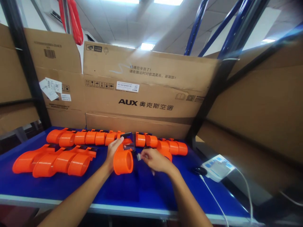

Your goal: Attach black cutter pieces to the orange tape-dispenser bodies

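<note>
My left hand [113, 153] is wrapped round an orange part [123, 161] with a round, open cup at its lower end and a dark, shiny piece [129, 140] at its top. It is held up over the blue table [142, 189]. Just to the right, my right hand [151, 158] pinches a small grey piece [139, 156] between thumb and fingers, apart from the orange part. Behind both hands, a row of similar orange parts [80, 138] runs along the back of the table.
Several more orange parts [44, 164] lie together at the left. At the right are a black object [199, 171] and a white-and-blue box [218, 167] with white cables. A cardboard wall [142, 91] and dark metal posts stand behind the table.
</note>
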The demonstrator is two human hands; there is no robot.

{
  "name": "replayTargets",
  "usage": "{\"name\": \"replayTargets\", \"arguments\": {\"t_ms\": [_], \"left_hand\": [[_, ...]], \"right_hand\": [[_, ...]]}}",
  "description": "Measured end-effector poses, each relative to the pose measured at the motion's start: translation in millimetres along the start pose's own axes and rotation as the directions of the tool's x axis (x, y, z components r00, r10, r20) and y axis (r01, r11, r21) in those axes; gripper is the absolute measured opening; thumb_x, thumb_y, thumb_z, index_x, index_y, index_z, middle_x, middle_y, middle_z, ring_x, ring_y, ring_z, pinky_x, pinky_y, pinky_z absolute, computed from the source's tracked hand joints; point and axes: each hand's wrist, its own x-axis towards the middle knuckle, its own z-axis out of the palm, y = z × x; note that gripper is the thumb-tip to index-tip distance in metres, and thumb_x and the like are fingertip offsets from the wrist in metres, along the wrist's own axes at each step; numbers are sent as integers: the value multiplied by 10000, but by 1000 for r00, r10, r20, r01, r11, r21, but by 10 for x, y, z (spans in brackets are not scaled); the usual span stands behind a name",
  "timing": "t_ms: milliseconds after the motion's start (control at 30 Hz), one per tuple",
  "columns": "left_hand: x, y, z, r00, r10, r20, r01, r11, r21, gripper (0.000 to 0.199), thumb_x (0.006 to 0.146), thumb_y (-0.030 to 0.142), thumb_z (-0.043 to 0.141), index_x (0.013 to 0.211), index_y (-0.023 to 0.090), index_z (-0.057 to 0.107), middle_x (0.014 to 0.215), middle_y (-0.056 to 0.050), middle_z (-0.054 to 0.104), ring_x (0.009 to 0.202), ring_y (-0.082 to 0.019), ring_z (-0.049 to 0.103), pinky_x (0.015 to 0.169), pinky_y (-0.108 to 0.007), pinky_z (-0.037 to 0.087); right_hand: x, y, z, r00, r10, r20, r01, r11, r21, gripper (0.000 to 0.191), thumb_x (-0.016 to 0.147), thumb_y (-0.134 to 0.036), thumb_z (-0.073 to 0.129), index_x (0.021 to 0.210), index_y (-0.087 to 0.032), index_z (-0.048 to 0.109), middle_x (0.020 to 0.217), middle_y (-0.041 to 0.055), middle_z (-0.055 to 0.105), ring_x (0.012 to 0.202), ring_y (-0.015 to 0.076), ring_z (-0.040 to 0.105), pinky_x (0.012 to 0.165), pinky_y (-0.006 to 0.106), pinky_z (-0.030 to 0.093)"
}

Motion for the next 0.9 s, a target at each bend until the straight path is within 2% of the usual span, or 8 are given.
{"name": "replayTargets", "arguments": {"t_ms": [67, 267, 433, 533, 633, 733, 800, 900], "left_hand": [[-11, 14, 13, 1000, -9, 3, 9, 1000, -4, 392, 686, 461, 856, 813, 141, 670, 626, -19, 670, 496, -135, 613, 504, -248, 488], [-41, 29, 38, 1000, -1, 16, 1, 1000, -5, 396, 671, 455, 865, 803, 140, 664, 609, -4, 650, 474, -119, 582, 485, -235, 460], [-69, 38, 55, 1000, 4, 6, -4, 1000, 20, 409, 662, 464, 870, 817, 145, 668, 607, -1, 648, 466, -114, 570, 485, -236, 461], [-76, 46, 65, 1000, 7, 17, -7, 1000, 17, 407, 661, 467, 869, 816, 149, 667, 610, 2, 644, 473, -113, 570, 487, -236, 463], [-90, 55, 82, 1000, 9, 10, -9, 999, 33, 407, 655, 468, 871, 787, 152, 652, 612, 3, 637, 487, -114, 577, 487, -230, 461], [-115, 66, 102, 1000, 18, 13, -18, 999, 48, 408, 648, 460, 878, 755, 159, 623, 596, 12, 616, 497, -118, 584, 479, -219, 452], [-121, 69, 107, 1000, 27, 16, -27, 998, 60, 408, 652, 459, 876, 748, 164, 612, 586, 22, 596, 498, -116, 579, 475, -214, 444], [-99, 60, 95, 998, 64, 7, -64, 993, 100, 403, 647, 459, 878, 776, 158, 642, 608, 27, 592, 514, -104, 564, 486, -205, 436]], "right_hand": [[-111, -29, -17, 995, 84, 50, -80, 994, -79, 144, 940, -147, 467, 952, -180, 607, 572, -31, 586, 393, 108, 567, 416, 174, 363], [-251, -186, 84, 964, 256, 66, -227, 929, -292, 212, 857, -44, 493, 988, -169, 605, 819, 57, 665, 391, 106, 553, 403, 215, 418], [-213, -250, 156, 923, 379, 68, -335, 879, -340, 274, 825, -17, 534, 1060, -118, 632, 676, 80, 653, 442, 186, 625, 477, 292, 507], [-220, -298, 155, 908, 418, 23, -385, 856, -346, 316, 862, -50, 522, 1159, -97, 621, 647, 111, 669, 537, 251, 688, 549, 346, 545], [-284, -393, 123, 950, 307, -65, -303, 844, -442, 319, 893, -108, 522, 1193, -99, 630, 875, 205, 729, 801, 326, 744, 715, 412, 562], [-370, -501, 83, 989, 130, -71, -147, 804, -576, 320, 912, -261, 579, 1186, -112, 649, 1104, 242, 700, 1054, 380, 687, 865, 449, 514], [-403, -545, 78, 996, 87, -13, -79, 813, -577, 343, 915, -369, 596, 1158, -135, 655, 1075, 211, 705, 1033, 369, 682, 860, 432, 496], [-377, -535, 131, 994, 41, 104, 11, 888, -461, 359, 918, -440, 590, 1144, -165, 639, 1029, 159, 706, 946, 321, 683, 798, 377, 485]]}}
